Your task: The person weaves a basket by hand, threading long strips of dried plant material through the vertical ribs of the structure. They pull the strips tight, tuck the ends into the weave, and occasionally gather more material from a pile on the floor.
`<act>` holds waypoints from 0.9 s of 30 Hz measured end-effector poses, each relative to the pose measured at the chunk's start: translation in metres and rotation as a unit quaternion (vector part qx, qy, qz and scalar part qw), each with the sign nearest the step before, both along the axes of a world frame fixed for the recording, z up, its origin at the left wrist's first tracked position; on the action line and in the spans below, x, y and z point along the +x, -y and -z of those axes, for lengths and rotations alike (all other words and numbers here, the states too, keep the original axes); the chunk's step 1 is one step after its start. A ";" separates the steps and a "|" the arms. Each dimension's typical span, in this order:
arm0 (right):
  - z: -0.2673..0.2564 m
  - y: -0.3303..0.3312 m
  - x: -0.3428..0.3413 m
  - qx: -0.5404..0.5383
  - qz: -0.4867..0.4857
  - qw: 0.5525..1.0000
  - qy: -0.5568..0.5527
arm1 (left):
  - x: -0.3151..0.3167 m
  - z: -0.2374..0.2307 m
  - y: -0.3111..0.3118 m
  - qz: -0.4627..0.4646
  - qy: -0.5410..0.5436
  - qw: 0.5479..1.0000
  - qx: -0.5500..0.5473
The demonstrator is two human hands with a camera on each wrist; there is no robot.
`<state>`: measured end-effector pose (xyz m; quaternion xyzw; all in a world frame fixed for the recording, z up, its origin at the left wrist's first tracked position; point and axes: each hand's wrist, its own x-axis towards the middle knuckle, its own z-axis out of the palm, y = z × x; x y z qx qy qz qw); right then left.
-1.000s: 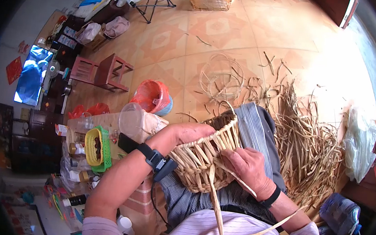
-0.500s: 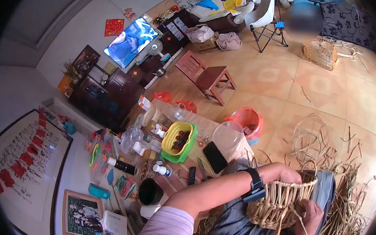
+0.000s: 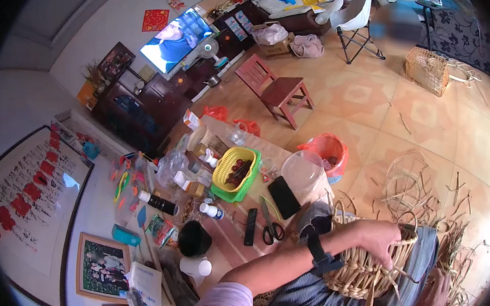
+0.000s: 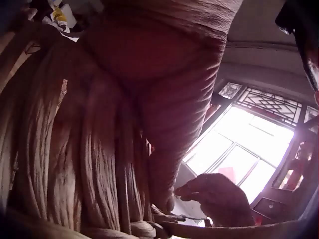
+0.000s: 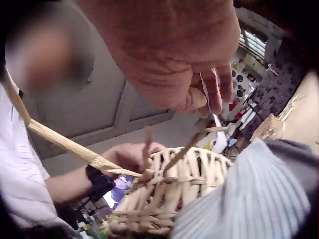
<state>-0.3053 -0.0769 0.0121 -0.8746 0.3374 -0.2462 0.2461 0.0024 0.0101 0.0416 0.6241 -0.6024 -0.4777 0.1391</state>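
Note:
A woven basket (image 3: 357,273) of pale plant strips sits on the person's lap, with an upright loop at its rim. My left hand (image 3: 378,239) grips the rim, fingers over the inside and thumb down the outer wall. In the left wrist view that thumb (image 4: 167,164) presses along the upright strips. A long pale strip (image 5: 75,147) hangs from the basket toward the body, and short dark ends (image 5: 184,149) poke out of the weave. My right hand (image 3: 432,292) is apart from the basket, to its right; its fingers (image 5: 212,89) are loosely bent, with no strip visible in them.
Left of the lap, a table holds scissors (image 3: 273,228), a phone (image 3: 283,197), a yellow basket (image 3: 233,172) and several bottles. Loose dry strips (image 3: 454,259) lie on the floor at right. A red-lined bin (image 3: 326,151) and a wooden chair (image 3: 279,92) stand beyond.
The left hand has come up from inside the basket to its rim, thumb outside. The right hand has let go of the strip and moved away rightward. The head view has swung left.

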 end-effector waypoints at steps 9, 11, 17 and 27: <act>-0.006 -0.044 0.054 0.105 -0.131 0.986 -0.023 | -0.003 0.051 -0.016 0.042 -0.069 0.963 -0.258; -0.033 -0.048 0.056 0.149 -0.158 0.975 -0.045 | 0.007 0.017 -0.029 0.045 -0.119 0.975 -0.180; -0.041 -0.053 0.061 0.086 -0.264 0.960 -0.024 | 0.026 -0.025 -0.046 0.076 -0.123 0.989 0.003; -0.022 -0.046 0.046 0.103 -0.270 0.957 -0.012 | 0.039 -0.002 -0.055 -0.003 -0.202 0.978 0.056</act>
